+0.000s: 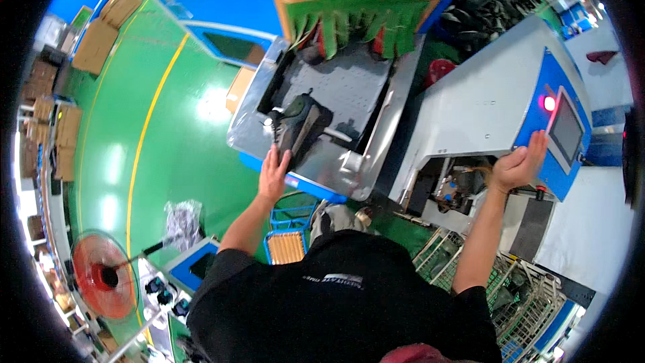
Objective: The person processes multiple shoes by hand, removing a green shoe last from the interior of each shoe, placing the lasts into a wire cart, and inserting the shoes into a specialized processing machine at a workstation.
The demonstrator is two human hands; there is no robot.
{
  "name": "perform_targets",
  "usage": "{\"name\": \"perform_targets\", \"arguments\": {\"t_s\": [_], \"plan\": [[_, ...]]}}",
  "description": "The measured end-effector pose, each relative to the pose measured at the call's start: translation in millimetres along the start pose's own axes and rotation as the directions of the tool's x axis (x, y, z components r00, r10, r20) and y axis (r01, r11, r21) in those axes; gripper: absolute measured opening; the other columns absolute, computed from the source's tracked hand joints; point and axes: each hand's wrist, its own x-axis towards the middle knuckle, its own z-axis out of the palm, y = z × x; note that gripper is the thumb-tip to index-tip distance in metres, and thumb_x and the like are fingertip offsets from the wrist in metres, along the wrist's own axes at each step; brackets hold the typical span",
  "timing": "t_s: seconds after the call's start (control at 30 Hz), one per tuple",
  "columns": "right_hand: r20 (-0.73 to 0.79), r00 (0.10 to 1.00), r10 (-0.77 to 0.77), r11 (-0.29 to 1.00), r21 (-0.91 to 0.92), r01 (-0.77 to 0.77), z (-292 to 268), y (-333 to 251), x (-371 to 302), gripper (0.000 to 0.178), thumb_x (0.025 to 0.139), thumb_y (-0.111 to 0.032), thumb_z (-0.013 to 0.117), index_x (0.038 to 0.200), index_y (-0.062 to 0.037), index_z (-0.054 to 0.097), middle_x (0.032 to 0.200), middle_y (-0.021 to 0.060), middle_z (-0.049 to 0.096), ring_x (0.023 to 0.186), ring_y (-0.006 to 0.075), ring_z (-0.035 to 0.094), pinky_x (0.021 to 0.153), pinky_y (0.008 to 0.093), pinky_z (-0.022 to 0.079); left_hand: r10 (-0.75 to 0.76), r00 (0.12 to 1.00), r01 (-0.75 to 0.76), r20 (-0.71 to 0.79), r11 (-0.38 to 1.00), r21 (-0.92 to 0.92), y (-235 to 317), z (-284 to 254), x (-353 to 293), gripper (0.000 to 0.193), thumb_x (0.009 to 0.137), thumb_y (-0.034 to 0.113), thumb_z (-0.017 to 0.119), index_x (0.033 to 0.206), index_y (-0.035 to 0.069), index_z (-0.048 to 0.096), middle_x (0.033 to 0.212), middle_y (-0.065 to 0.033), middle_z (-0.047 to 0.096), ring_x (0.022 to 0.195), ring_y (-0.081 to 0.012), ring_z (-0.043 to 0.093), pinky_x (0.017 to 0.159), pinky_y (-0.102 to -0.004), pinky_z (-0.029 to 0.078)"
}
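A dark grey shoe (306, 124) with pale laces lies tilted over the near left edge of a metal conveyor bed (336, 87). My left hand (272, 178) grips the shoe's near end between thumb and fingers. A small dark piece with a whitish strip (346, 131) sits to the right of the shoe on the bed. My right hand (521, 167) is open, its fingers straight and close together, beside the screen (566, 131) of a blue control panel. Whether its fingertips touch the panel I cannot tell. A red light (549, 103) glows above them.
Green flaps (363, 23) hang over the machine's opening at the far end of the bed. A blue-framed stool (285, 245) stands below my left arm. An orange fan (104, 275) is at the lower left, and wire baskets (524, 296) at the lower right.
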Motion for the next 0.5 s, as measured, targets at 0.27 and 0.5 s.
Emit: {"name": "perform_targets", "arguments": {"t_s": [0.27, 0.5], "plan": [[0.02, 0.999, -0.025, 1.0, -0.01, 0.025, -6, 5, -2, 0.036, 0.105, -0.018, 0.044, 0.124, 0.0032, 0.066, 0.13, 0.019, 0.065, 0.123, 0.0416, 0.06, 0.106, 0.0496, 0.046, 0.132, 0.991, -0.133, 0.012, 0.985, 0.106, 62, 1, -27, 0.061, 0.078, 0.01, 0.068, 0.137, 0.024, 0.059, 0.155, -0.0188, 0.038, 0.138, -0.0461, 0.04, 0.11, -0.0565, 0.038], [0.041, 0.999, 0.007, 1.0, 0.006, -0.007, -6, 6, -4, 0.034, 0.104, -0.018, 0.046, 0.121, 0.0018, 0.068, 0.129, 0.0173, 0.067, 0.123, 0.0396, 0.06, 0.107, 0.0477, 0.046, -0.228, 0.973, 0.185, -0.04, 0.869, -0.46, 106, -7, -1, 0.05, 0.082, 0.015, 0.079, 0.126, 0.006, 0.058, 0.132, -0.0164, 0.058, 0.129, -0.0437, 0.049, 0.107, -0.0492, 0.043]]}}
